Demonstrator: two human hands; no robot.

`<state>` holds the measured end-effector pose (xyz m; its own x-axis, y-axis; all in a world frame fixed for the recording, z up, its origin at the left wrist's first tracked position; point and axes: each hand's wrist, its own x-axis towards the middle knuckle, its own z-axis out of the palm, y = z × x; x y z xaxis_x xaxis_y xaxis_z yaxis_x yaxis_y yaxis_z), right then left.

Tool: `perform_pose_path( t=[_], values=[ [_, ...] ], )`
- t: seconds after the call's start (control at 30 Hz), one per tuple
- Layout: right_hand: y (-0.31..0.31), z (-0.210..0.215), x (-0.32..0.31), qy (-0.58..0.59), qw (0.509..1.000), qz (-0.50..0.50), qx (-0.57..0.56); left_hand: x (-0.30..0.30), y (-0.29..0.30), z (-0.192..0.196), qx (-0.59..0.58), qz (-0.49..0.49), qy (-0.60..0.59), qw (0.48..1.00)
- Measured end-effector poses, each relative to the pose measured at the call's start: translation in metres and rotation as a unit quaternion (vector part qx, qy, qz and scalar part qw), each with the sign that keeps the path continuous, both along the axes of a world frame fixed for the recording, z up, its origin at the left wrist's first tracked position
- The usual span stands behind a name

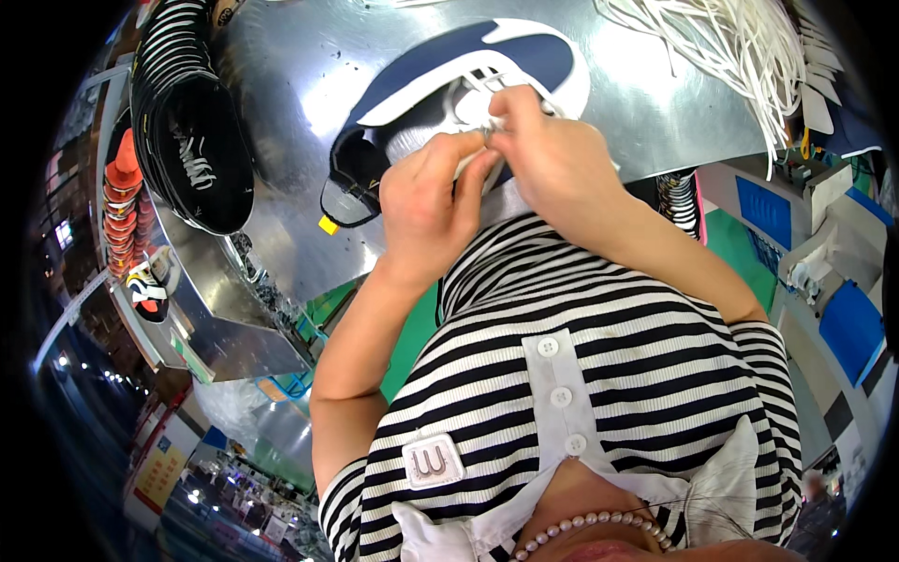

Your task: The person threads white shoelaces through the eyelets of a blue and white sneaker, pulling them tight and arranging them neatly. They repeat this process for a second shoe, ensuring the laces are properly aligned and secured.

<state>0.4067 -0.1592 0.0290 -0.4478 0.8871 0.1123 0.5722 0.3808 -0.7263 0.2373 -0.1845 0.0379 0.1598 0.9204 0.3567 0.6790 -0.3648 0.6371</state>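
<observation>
a navy and white sneaker [468, 70] lay on its side on the shiny metal table [309, 66], close to the near edge, its sole end pointing away from the person and its lace area turned toward both hands. the left hand [426, 206] was closed in a pinch, thumb and forefinger pressed together on a white lace [473, 155] just at the shoe's lacing. the right hand [548, 155] met it there, its fingertips [501, 122] also pinched together on the lace, so the two hands touched each other over the sneaker's middle. whether one strand or two ran between the fingers could not be told.

just left of the sneaker, a black shoe piece [354, 183] with a small yellow tag [328, 225] at its edge rested on the table, partly under the left wrist. farther left stood a tall stack of black insoles [187, 122] with white edges, leaning over the table's side. beyond that, lower down, a column of orange shoe parts [120, 206] showed, and a white, black and orange shoe [145, 286] sat near it. at the far right of the table a loose bundle of white laces [740, 47] spread out, well apart from the hands. the person wore a black and white striped shirt [609, 375] with a white button placket.
</observation>
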Motion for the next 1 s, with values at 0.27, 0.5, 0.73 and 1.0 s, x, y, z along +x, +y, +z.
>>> perform_pose_path(
  t=[0.27,0.5,0.73,1.0],
  values=[
    [0.017,0.040,0.044,-0.051,0.992,0.024,-0.112,-0.005,-0.016,-0.009,0.102,0.025,0.068,0.992],
    [0.058,0.029,0.005,-0.074,0.970,0.228,-0.029,-0.006,-0.016,-0.006,0.164,-0.060,0.076,0.982],
    [0.059,0.038,0.010,0.159,0.973,0.119,-0.116,-0.010,-0.016,0.000,0.087,-0.054,0.077,0.992],
    [0.076,0.040,0.003,0.058,0.977,0.204,-0.024,-0.011,-0.018,0.019,-0.232,0.075,-0.210,0.947]
  ],
)
